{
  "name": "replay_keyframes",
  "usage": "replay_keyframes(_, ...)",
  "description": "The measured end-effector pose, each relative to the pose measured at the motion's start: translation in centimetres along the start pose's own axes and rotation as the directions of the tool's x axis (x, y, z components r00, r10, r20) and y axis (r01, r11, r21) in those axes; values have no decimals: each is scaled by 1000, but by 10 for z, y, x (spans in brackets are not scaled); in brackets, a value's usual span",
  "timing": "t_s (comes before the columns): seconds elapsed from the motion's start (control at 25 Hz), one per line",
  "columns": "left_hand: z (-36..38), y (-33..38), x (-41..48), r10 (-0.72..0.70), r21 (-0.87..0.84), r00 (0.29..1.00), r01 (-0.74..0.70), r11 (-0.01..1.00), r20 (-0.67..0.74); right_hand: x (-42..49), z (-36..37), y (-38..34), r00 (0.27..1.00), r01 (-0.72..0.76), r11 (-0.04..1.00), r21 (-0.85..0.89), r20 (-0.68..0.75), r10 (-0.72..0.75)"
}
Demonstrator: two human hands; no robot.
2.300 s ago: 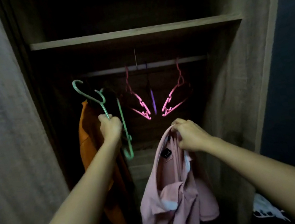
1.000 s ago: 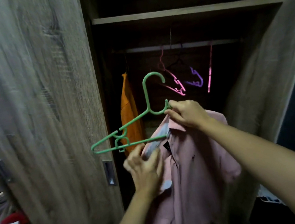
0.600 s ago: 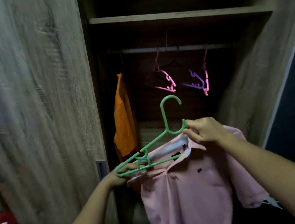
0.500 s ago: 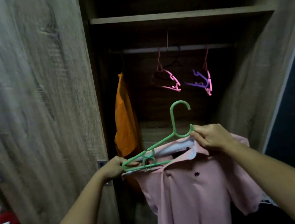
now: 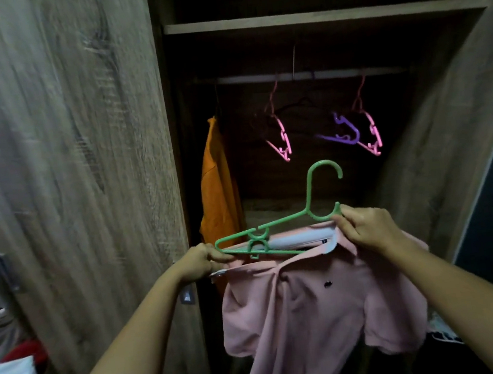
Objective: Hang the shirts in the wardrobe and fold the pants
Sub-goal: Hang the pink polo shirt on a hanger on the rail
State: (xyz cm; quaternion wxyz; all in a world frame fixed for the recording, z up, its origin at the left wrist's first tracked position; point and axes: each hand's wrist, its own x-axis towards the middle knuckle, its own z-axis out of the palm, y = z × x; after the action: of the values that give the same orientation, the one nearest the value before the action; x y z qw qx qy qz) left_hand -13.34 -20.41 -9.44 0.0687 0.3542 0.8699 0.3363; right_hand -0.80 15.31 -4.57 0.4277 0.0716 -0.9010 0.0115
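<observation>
Wide wooden door (image 5: 67,177) fills the left, and beside it the wardrobe (image 5: 449,130) stands open and dark inside. Front and centre, the pink shirt (image 5: 316,308) dangles in front of the opening, well below the rail (image 5: 303,74), collar up and body hanging loose. An orange shirt (image 5: 219,190) hangs on the rail at the far left of the wardrobe. Under the shelf (image 5: 311,18), the green hanger (image 5: 309,207) sits at the pink shirt's collar, hook up; its left arm shows bare above the collar while its right arm is hidden behind hand and cloth. The hands are apart: the left hand (image 5: 200,261) pinches the hanger's left tip along with the shirt's edge, and the right hand (image 5: 368,227) grips the hanger below the hook, over the collar. On the rail hang two pink hangers (image 5: 281,139) and a purple hanger (image 5: 346,134).
</observation>
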Motion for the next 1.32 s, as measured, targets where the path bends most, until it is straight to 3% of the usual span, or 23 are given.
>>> replay_keyframes(0.16, -13, -2, 1, -87, -118, 996, 83, 990, -32, 2, -1, -1, 995, 86, 996, -1, -46, -86)
replay_keyframes(0.24, -23, 2, 1, -125, -62, 991, 121, 991, -57, -5, 4, -2, 996, 91, 995, 29, -20, -90)
replay_keyframes(0.4, -26, 20, 5, -168, 62, 956, 188, 980, -241, -10, 8, 2, 997, 74, 997, 1, 19, -74)
replay_keyframes(0.48, -18, 36, 7, -210, 36, 889, 246, 969, -408, 0, 8, -5, 992, 90, 992, -88, 92, -82)
replay_keyframes(0.56, -9, 62, 10, -206, 92, 764, 327, 940, -612, 8, 12, -25, 980, 169, 964, -206, 142, -142)
replay_keyframes(0.64, 2, 97, 10, -145, 198, 691, 391, 899, -708, 23, 6, -49, 981, 40, 985, -167, 193, -7)
replay_keyframes(0.68, 11, 115, 9, -94, 219, 690, 352, 910, -717, 31, 4, -55, 968, -101, 988, -114, 219, 124)
replay_keyframes(0.76, 34, 137, -4, 201, 355, 759, 42, 934, -620, 44, -2, -54, 926, -308, 951, 20, 238, 295)
replay_keyframes(0.8, 47, 138, -13, 417, 495, 769, -153, 855, -484, 47, -7, -49, 917, -346, 933, 105, 250, 312)
replay_keyframes(0.84, 52, 129, -18, 584, 610, 722, -286, 739, -370, 47, -12, -44, 924, -344, 920, 187, 243, 296)
replay_keyframes(0.88, 47, 119, -21, 642, 621, 684, -345, 704, -347, 46, -16, -38, 937, -321, 913, 251, 226, 268)
replay_keyframes(0.96, 24, 101, -19, 518, 531, 662, -208, 822, -542, 44, -23, -32, 957, -277, 905, 324, 176, 230)
replay_keyframes(1.0, 11, 96, -16, 469, 541, 656, -109, 834, -591, 45, -27, -33, 963, -266, 898, 349, 142, 230)
replay_keyframes(1.04, 1, 93, -14, 429, 568, 698, -39, 822, -573, 47, -30, -34, 969, -249, 893, 376, 108, 224)
replay_keyframes(1.08, -8, 89, -11, 425, 612, 745, -29, 790, -514, 50, -31, -36, 975, -223, 892, 392, 86, 206)
replay_keyframes(1.16, -20, 89, -9, 366, 538, 802, -66, 841, -473, 56, -34, -38, 989, -147, 912, 383, 85, 123)
replay_keyframes(1.24, -33, 89, -9, 293, 418, 802, -60, 906, -521, 60, -39, -38, 992, -70, 944, 323, 121, 32)
replay_keyframes(1.32, -46, 89, -11, 267, 404, 774, -16, 915, -574, 58, -45, -35, 991, -38, 950, 310, 134, -4)
